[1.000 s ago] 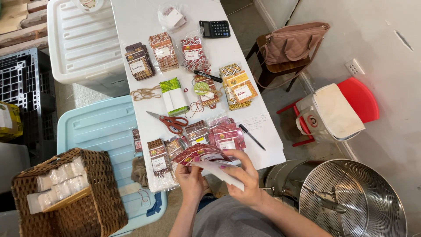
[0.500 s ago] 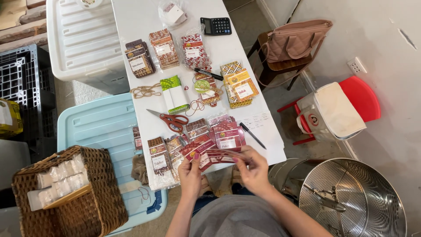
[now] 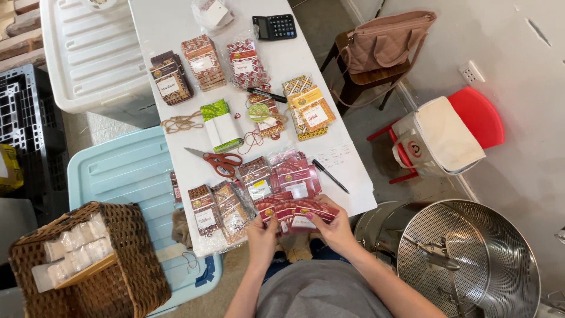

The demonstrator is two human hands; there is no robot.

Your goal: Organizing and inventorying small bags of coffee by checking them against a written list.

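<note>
A fan of dark red printed cards (image 3: 297, 213) sits low in the centre of the frame, at the near edge of the white table (image 3: 176, 29). The left hand (image 3: 262, 238) pinches the fan's left end between thumb and fingers, and the right hand (image 3: 332, 227) grips its right end the same way, so both hands are closed on the cards.

Just above the fan lie more red packets (image 3: 294, 175), and to their left a row of brown patterned packets in clear wrap (image 3: 226, 206). A black pen (image 3: 329, 175) rests just right of the red packets on a sheet of paper. Orange-handled scissors (image 3: 218, 160) lie above the brown packets, with a green and white packet (image 3: 220, 125) and a tangle of twine (image 3: 181, 122) higher still. Toward the top of the frame are further stacks of patterned packets (image 3: 203, 62) and a black calculator (image 3: 274, 26).

At lower left a wicker basket (image 3: 126, 259) holds small white wrapped pieces, standing on a light blue bin lid (image 3: 118, 174). A white bin lid (image 3: 88, 53) fills the upper left. At lower right stands a perforated steel drum (image 3: 471, 259); above it a red stool (image 3: 479, 115) carries a white bag, and a pink handbag (image 3: 385, 41) rests on a wooden stool at upper right.
</note>
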